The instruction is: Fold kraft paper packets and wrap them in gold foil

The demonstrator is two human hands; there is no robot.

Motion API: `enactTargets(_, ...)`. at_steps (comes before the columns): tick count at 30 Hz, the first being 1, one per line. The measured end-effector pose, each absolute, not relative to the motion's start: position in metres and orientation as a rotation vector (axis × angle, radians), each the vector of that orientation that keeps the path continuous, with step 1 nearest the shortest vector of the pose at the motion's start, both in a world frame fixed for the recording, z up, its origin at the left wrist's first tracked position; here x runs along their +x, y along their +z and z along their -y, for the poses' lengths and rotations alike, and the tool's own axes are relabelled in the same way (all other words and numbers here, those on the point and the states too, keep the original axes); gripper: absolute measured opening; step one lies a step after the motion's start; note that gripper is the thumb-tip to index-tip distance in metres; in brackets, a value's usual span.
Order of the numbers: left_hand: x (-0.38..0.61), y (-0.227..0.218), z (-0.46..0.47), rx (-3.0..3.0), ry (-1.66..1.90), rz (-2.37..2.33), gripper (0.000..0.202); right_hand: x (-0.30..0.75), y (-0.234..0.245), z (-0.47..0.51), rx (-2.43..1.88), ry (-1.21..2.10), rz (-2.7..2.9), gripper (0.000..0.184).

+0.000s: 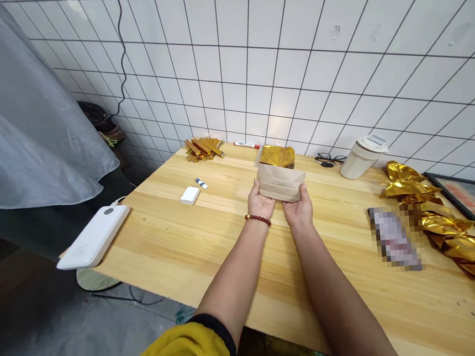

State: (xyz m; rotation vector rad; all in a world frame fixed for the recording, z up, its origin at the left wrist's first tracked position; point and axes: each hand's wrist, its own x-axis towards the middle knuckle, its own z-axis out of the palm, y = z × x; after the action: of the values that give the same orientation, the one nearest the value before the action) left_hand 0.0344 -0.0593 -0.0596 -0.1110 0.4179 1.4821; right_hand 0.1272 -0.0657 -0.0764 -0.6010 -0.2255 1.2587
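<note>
A folded piece of brown paper (282,183) with creases running across it is held up over the wooden table. My left hand (260,201), with a dark red bead bracelet at the wrist, grips its left end, thumb on the near face. At the right end, my right hand (298,206) holds it the same way; the fingers of both hands are mostly hidden beneath the paper. Just behind it lies a stack of gold foil sheets (277,155), partly covered by the paper from this angle.
Folded gold strips (204,147) are piled at the back left. A small white box (189,195), a blue-and-white tube (201,183) and a white power bank (95,237) lie leftward. Glasses (329,159), a lidded cup (362,157), a pixelated object (395,239) and gold foil pieces (449,223) occupy the right.
</note>
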Motion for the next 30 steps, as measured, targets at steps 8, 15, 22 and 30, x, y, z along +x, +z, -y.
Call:
enactTargets(8, 0.047, -0.056, 0.070, 0.120, 1.424, -0.401, 0.028, 0.123, -0.075, 0.067, -0.577, 1.240, 0.263, 0.031)
enactTargets(15, 0.049, -0.056, 0.070, 0.054, 1.458, -0.469, 0.029, 0.122, -0.075, 0.069, -0.579, 1.263, 0.373, 0.031)
enactTargets(22, 0.054, -0.057, 0.072, 0.162, 1.488, -0.465, 0.031, 0.118, -0.075, 0.070, -0.610, 1.253, 0.396, 0.035)
enactTargets(30, 0.045, -0.061, 0.066, 0.032, 1.459, -0.483, 0.020, 0.124, -0.074, 0.067, -0.625, 1.310, 0.223, 0.018)
